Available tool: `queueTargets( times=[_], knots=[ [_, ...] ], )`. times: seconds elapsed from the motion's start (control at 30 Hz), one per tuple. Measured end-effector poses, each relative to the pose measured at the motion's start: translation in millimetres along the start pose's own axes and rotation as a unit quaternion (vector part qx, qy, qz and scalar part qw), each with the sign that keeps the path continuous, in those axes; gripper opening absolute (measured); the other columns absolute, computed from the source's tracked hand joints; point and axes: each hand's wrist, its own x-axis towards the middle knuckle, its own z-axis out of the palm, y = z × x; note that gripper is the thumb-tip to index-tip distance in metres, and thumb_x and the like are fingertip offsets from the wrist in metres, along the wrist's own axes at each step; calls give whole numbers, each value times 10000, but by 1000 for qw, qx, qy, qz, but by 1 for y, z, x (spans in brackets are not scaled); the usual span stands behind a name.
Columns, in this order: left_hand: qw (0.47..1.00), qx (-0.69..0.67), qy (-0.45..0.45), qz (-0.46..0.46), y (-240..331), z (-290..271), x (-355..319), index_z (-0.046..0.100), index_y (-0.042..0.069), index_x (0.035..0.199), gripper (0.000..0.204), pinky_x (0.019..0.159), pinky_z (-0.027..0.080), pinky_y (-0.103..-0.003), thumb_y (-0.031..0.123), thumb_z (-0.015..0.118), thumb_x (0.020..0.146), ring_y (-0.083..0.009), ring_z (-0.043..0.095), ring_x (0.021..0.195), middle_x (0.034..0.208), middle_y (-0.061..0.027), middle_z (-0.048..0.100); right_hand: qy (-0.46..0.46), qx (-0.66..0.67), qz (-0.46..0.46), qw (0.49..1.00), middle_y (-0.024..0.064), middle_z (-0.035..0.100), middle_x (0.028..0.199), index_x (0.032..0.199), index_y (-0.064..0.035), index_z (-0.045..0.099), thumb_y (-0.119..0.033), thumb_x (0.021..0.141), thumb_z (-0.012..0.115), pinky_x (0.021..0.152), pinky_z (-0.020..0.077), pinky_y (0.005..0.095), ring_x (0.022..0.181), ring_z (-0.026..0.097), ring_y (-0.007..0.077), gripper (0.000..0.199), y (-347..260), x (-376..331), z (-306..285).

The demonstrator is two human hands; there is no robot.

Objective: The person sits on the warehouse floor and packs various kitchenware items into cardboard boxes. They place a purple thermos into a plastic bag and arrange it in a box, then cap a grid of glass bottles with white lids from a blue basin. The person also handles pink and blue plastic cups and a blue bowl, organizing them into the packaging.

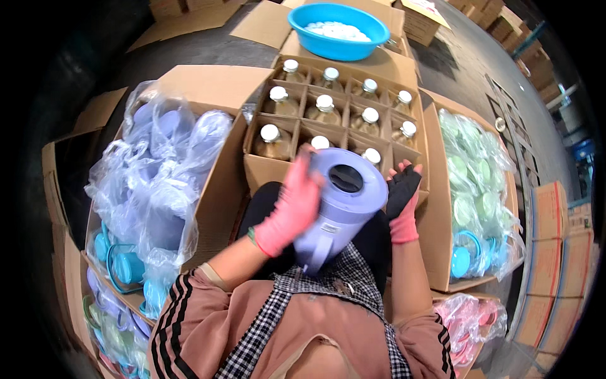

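Note:
A purple plastic pitcher (328, 237) with a purple lid (372, 184) and a black oval cap (346, 178) stands over my lap, its handle toward me. My left hand (293, 205), in a pink glove with dark fingertips, grips the pitcher's left side near the lid, somewhat blurred. Close to the right side of the lid is my right hand (403, 197), in a pink and black glove, fingers spread and bent upward. Whether its palm touches the pitcher I cannot tell. Just beyond both hands, a divided carton (271, 169) holds several clear bottles with white caps (324, 102).
On the left, a carton (218, 189) holds bagged purple pitchers (158, 158) and blue cups (129, 268). A carton (435, 189) of bagged green ware (470, 170) stands right. A blue basin (341, 47) of white pieces sits at the back. Pink bagged ware (467, 319) lies lower right.

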Motion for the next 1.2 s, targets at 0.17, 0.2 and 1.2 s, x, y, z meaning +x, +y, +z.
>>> queueTargets(
  times=[0.17,0.2,1.2],
  knots=[
    [983,79,-164,-30,-50,-43,37,466,-25,1136,367,882,380,-323,209,474,855,-291,485,1062,1151,-204,484,-157,-50,-66,984,52,506,1050,1063,-52,484,-424,910,349,950,329,351,1020,460,171,425,5,-96,43],
    [929,335,-117,102,-61,-44,39,469,-29,1128,350,867,391,-325,204,459,867,-316,490,1052,1138,-228,487,-177,-72,-101,976,49,505,1058,1056,-51,486,-409,914,344,968,312,346,1030,461,166,411,13,-90,31],
    [727,-506,-319,-338,-51,-11,6,503,35,1118,416,791,459,-258,383,410,909,-94,552,878,1027,-37,579,-617,-666,-295,298,89,555,958,921,-56,538,-45,656,579,796,423,361,906,525,273,269,-102,-46,78]
  ],
)
